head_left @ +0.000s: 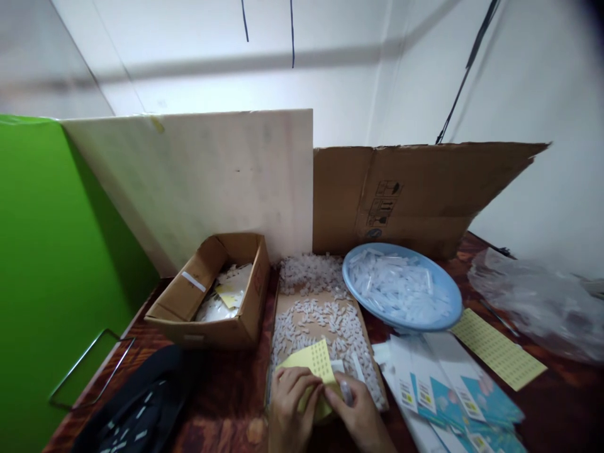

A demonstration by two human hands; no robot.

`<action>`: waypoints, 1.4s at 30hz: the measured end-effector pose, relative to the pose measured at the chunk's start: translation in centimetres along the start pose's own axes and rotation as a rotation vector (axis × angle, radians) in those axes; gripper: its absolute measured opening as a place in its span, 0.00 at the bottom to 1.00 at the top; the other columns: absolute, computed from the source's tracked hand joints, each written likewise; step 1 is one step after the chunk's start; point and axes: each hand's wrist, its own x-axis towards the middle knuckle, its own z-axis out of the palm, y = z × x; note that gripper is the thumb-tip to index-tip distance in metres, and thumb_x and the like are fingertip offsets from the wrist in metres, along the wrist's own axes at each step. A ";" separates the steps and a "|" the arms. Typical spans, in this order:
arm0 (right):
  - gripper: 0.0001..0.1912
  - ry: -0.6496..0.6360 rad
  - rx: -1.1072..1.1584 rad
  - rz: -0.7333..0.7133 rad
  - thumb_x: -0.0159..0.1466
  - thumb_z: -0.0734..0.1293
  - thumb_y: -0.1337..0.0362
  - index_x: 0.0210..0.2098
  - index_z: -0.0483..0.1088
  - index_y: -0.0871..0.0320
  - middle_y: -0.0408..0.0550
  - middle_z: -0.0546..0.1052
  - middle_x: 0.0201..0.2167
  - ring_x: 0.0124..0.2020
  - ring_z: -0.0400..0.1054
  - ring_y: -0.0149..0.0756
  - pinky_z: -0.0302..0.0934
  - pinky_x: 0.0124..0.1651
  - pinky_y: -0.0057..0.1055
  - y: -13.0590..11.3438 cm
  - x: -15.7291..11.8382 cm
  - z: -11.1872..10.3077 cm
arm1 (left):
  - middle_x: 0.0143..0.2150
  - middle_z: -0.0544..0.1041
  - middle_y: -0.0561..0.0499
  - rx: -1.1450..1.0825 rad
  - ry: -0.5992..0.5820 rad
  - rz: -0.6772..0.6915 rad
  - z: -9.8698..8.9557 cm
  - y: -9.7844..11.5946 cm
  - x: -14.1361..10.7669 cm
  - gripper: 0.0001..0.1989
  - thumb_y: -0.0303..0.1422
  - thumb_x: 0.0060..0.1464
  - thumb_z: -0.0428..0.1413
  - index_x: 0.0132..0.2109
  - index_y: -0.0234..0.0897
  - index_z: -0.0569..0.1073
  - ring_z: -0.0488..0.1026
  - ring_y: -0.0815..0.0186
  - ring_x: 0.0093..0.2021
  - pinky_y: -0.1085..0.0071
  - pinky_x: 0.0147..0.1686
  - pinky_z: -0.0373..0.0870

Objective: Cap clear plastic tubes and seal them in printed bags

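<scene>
My left hand [291, 399] is closed on a yellow sheet of small printed stickers [317, 360], which bends upward above the fingers. Close beside it, my right hand [361, 418] has its fingers pinched at the sheet's right edge. A small translucent plastic tube [346, 394] sits in the right hand's grip. Both hands are over the near end of a cardboard tray [302, 314], where many small white plastic pieces [337, 318] lie spread out. The fingertips partly hide one another, so the exact contact is unclear.
On the left stands an open cardboard box [255, 314], with a dark cap [146, 396] nearer. A blue basin [453, 308] of clear tubes is at right, above printed cards [443, 384], another yellow sticker sheet [500, 349] and a plastic bag [538, 302]. Cardboard panels [415, 195] stand behind.
</scene>
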 end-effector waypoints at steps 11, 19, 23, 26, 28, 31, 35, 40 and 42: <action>0.23 -0.135 -0.054 -0.116 0.67 0.66 0.47 0.41 0.82 0.60 0.55 0.82 0.38 0.42 0.76 0.49 0.70 0.48 0.37 -1.0 0.2 0.0 | 0.41 0.79 0.47 -0.164 -0.122 -0.185 0.8 -1.0 -0.5 0.06 0.31 0.66 0.53 0.40 0.41 0.75 0.76 0.57 0.45 0.63 0.47 0.73; 0.20 -0.137 -0.092 -0.130 0.67 0.67 0.50 0.40 0.82 0.60 0.55 0.82 0.39 0.43 0.76 0.49 0.68 0.49 0.36 -0.3 0.5 -0.1 | 0.42 0.79 0.47 -0.163 -0.133 -0.178 0.5 -0.8 -0.4 0.06 0.30 0.66 0.53 0.41 0.41 0.75 0.75 0.57 0.47 0.62 0.49 0.72; 0.21 -0.131 -0.092 -0.115 0.67 0.67 0.50 0.41 0.82 0.61 0.56 0.82 0.41 0.45 0.76 0.49 0.68 0.50 0.36 -0.6 0.4 -0.2 | 0.43 0.78 0.47 -0.178 -0.163 -0.201 0.6 -1.1 -0.4 0.06 0.31 0.66 0.53 0.41 0.41 0.75 0.75 0.57 0.47 0.63 0.49 0.72; 0.20 -0.151 -0.086 -0.121 0.68 0.66 0.51 0.43 0.82 0.61 0.56 0.82 0.41 0.44 0.76 0.49 0.68 0.49 0.36 -1.0 0.4 -0.2 | 0.42 0.78 0.47 -0.192 -0.168 -0.213 0.8 -1.3 -0.5 0.06 0.31 0.66 0.53 0.41 0.41 0.74 0.75 0.57 0.46 0.63 0.48 0.72; 0.20 -0.162 -0.076 -0.123 0.68 0.66 0.51 0.44 0.82 0.60 0.56 0.82 0.41 0.44 0.76 0.49 0.68 0.49 0.37 -1.0 0.4 -0.2 | 0.42 0.78 0.48 -0.202 -0.168 -0.217 0.8 -1.3 -0.4 0.05 0.31 0.66 0.53 0.41 0.41 0.74 0.75 0.57 0.46 0.63 0.48 0.71; 0.21 -0.144 -0.069 -0.130 0.68 0.67 0.51 0.44 0.82 0.60 0.57 0.83 0.41 0.44 0.76 0.51 0.68 0.50 0.38 -0.9 0.3 -0.2 | 0.41 0.78 0.48 -0.221 -0.160 -0.221 0.7 -1.2 -0.3 0.07 0.31 0.66 0.52 0.40 0.41 0.73 0.74 0.57 0.46 0.63 0.48 0.70; 0.21 -0.142 -0.065 -0.150 0.67 0.67 0.50 0.44 0.82 0.60 0.57 0.83 0.43 0.45 0.76 0.50 0.69 0.50 0.38 -0.9 0.3 -0.2 | 0.41 0.78 0.48 -0.222 -0.130 -0.196 0.4 -1.0 -0.1 0.07 0.32 0.67 0.51 0.40 0.41 0.73 0.74 0.57 0.45 0.64 0.46 0.69; 0.22 -0.159 -0.082 -0.141 0.68 0.66 0.50 0.44 0.82 0.61 0.57 0.83 0.42 0.44 0.76 0.49 0.69 0.48 0.36 -0.7 0.4 -0.2 | 0.40 0.77 0.48 -0.185 -0.152 -0.131 0.5 -1.4 0.0 0.07 0.30 0.67 0.51 0.40 0.41 0.73 0.73 0.57 0.44 0.63 0.47 0.68; 0.22 -0.158 -0.096 -0.123 0.68 0.65 0.49 0.42 0.81 0.61 0.56 0.82 0.40 0.42 0.75 0.48 0.69 0.48 0.36 -0.3 0.4 -0.1 | 0.40 0.77 0.48 -0.176 -0.169 -0.119 0.6 -1.4 -0.1 0.07 0.30 0.67 0.50 0.40 0.41 0.72 0.72 0.57 0.44 0.62 0.48 0.67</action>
